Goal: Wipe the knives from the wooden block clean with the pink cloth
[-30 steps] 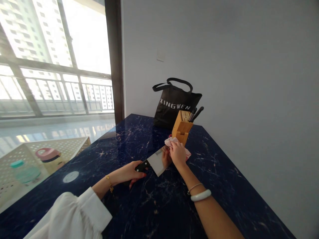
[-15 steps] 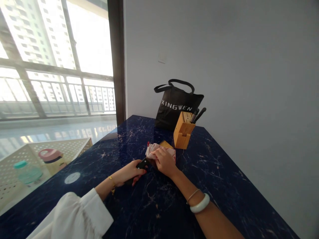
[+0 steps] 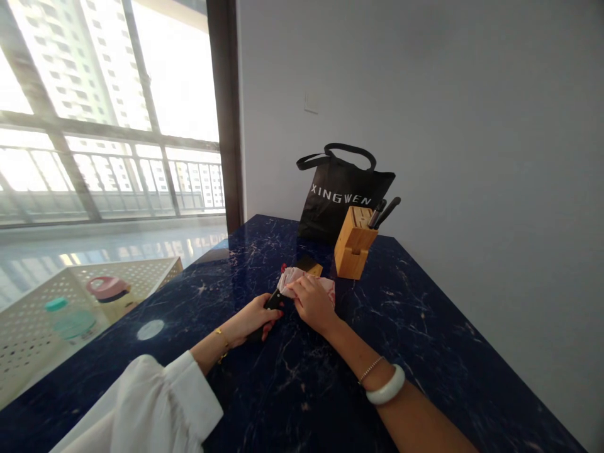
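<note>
My left hand (image 3: pixel 257 316) is closed around the black handle (image 3: pixel 272 303) of a broad-bladed knife. The knife's blade (image 3: pixel 309 265) shows past the cloth, dark with a yellowish patch on it; the rest lies hidden. Over the blade, my right hand (image 3: pixel 312 302) grips a folded pink and white cloth (image 3: pixel 293 277), fingers bent on top of it. A small red bit (image 3: pixel 284 268) shows at the cloth's left end. Just beyond the hands stands a wooden knife block (image 3: pixel 352 245), two dark-handled tools (image 3: pixel 384 212) upright in its slots.
A black tote bag (image 3: pixel 333 204) lettered XINGWEN stands behind the block, near the wall. Everything rests on a dark blue marbled table (image 3: pixel 401 352). At left, a white perforated basket (image 3: pixel 28 340) holds a teal-capped bottle (image 3: pixel 70 321) and a pink-lidded one (image 3: pixel 111 292).
More of the blade shows beyond the cloth, its dark part now visible. Both hands keep their hold. The whole view has shifted slightly.
</note>
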Demonstrator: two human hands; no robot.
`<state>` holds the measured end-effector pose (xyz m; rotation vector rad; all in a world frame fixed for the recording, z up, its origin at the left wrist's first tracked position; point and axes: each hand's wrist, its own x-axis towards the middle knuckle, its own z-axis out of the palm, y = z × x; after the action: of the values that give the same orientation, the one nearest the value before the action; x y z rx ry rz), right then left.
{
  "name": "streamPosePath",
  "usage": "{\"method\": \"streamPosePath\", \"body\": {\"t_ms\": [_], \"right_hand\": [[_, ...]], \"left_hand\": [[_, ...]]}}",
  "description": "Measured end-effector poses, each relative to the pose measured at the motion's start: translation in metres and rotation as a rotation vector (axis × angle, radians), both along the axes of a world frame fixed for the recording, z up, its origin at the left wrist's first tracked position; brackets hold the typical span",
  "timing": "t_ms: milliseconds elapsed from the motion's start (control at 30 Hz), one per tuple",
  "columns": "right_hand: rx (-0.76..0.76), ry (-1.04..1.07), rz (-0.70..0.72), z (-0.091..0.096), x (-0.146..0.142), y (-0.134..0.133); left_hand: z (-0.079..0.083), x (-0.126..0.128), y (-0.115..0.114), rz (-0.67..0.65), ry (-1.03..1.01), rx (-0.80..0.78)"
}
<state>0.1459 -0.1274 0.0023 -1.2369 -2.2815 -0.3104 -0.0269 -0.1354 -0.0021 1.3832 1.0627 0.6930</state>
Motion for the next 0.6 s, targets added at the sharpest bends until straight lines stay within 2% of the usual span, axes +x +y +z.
{"method": "streamPosePath", "body": {"t_ms": [67,300,600], "right_hand": [[-0.01,-0.001,0.02,0.001,-0.0021,-0.0011],[-0.01,-0.025,-0.098,0.0025,0.0034,-0.0002],[0.02,-0.025,0.039,0.0016,0.0019,-0.0003]], "left_hand": [[-0.0002,0.0001,0.0001,0.0,-0.008,0.005],[0.0003,0.0,0.0,-0.01,-0.016,0.012],[-0.0023,-0.0004,0.0017,-0.027,-0.015,0.02]]}}
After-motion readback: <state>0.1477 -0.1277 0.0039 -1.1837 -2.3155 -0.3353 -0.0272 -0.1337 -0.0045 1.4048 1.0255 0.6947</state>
